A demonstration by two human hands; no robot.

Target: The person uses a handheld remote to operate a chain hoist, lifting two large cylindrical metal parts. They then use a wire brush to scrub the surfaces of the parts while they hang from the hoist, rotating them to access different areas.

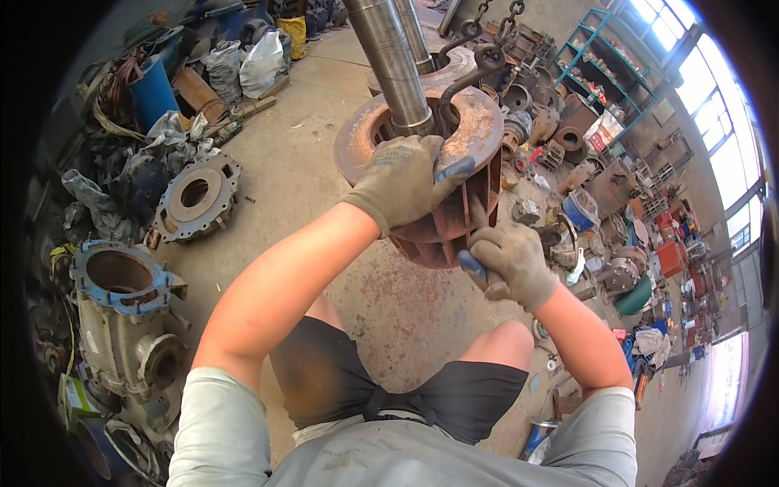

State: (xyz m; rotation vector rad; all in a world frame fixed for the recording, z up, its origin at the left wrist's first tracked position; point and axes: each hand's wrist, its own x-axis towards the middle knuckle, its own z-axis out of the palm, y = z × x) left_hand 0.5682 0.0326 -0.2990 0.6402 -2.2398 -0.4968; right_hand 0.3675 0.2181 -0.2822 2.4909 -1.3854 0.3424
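Observation:
A rusty pump impeller [479, 122] with a flat ring on top and vanes below hangs upright in front of me. A steel shaft [393, 73] stands in its central opening, and a dark lifting hook [456, 91] catches the ring's inner edge. Over the near rim curls my left hand [406, 178] in a grey-green work glove, its blue-tipped thumb lying to the right. My right hand [513, 264], gloved alike, is closed in a fist just right of the lower vanes. A brown, bar-like tool [479, 213] shows at that fist, blurred; its full shape is hidden.
Chains [511, 20] run up from the hooks; a second ring [462, 61] and shaft stand behind. At left are a blue-rimmed pump casing [122, 304] and a round flanged cover [195, 195] on the floor. Metal parts and a teal shelf [604, 65] line the right.

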